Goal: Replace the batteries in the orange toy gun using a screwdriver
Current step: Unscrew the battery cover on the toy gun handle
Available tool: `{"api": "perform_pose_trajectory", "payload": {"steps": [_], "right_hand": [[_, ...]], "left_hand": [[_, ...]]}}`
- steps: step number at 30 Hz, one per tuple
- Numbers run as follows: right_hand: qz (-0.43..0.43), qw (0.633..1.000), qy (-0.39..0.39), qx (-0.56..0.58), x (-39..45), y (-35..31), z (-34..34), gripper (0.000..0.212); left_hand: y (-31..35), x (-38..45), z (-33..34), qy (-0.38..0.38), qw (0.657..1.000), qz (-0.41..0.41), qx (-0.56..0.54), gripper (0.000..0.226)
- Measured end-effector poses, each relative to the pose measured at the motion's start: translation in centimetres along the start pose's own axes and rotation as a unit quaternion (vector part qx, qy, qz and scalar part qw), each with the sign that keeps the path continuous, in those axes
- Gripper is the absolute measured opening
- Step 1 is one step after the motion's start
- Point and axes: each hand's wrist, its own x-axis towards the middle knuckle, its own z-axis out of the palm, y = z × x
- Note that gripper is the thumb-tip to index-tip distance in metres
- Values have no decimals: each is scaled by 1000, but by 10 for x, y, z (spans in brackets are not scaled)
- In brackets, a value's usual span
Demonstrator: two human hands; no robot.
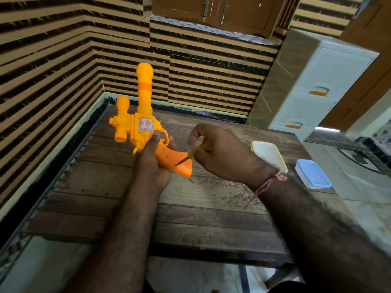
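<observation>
Forearms reach in over wooden bench (118, 187). Left hand (151, 163), grip closed round orange toy gun (139, 123) near trigger, holds it clear above bench, barrel up, handle turned rightward, likely to present screw. Right hand (220, 153), fingers pinched on yellow screwdriver (193, 154), tip seated on handle, apparently at battery-cover screw; cover looks still on. Beyond right wrist: cream lid (268, 155) and blue-lidded container (313, 174), perhaps for parts. Behind: white drawer unit (306, 92), striped wall (53, 70).
</observation>
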Motion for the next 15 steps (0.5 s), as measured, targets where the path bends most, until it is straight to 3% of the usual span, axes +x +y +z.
{"api": "perform_pose_trajectory", "payload": {"steps": [3, 6, 9, 12, 15], "right_hand": [[3, 1000, 9, 11, -1, 1, 3, 14], [11, 999, 34, 1, 0, 1, 9, 13], [20, 999, 35, 26, -2, 1, 9, 4], [30, 998, 26, 42, -3, 1, 6, 17], [41, 997, 22, 69, -3, 0, 7, 15]], "left_hand": [[1, 0, 1, -5, 1000, -3, -3, 49], [0, 0, 0, -5, 1000, 0, 5, 32], [1, 0, 0, -1, 1000, 0, 4, 39], [1, 0, 0, 2, 1000, 4, 8, 40], [1, -1, 2, 1, 1000, 0, 5, 45]]}}
